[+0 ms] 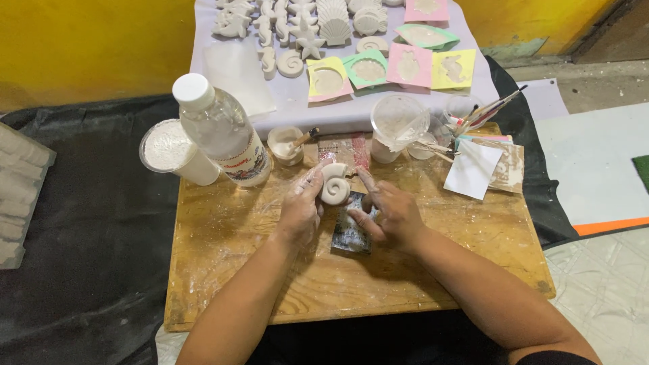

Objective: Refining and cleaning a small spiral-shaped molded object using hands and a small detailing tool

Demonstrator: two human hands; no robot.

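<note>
Left hand (301, 211) fingers grip the white snail cast (334, 183); right hand (389, 215) fingers loosely curled, index rubbing its edge. Support it, light pressure.

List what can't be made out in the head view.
- Left hand palm: hidden behind the white spiral cast it holds.
- Dark tile: partly covered by the right hand.
- Top-row casts: cut by the top edge.
- Grey tray: cut by the left edge.
</note>
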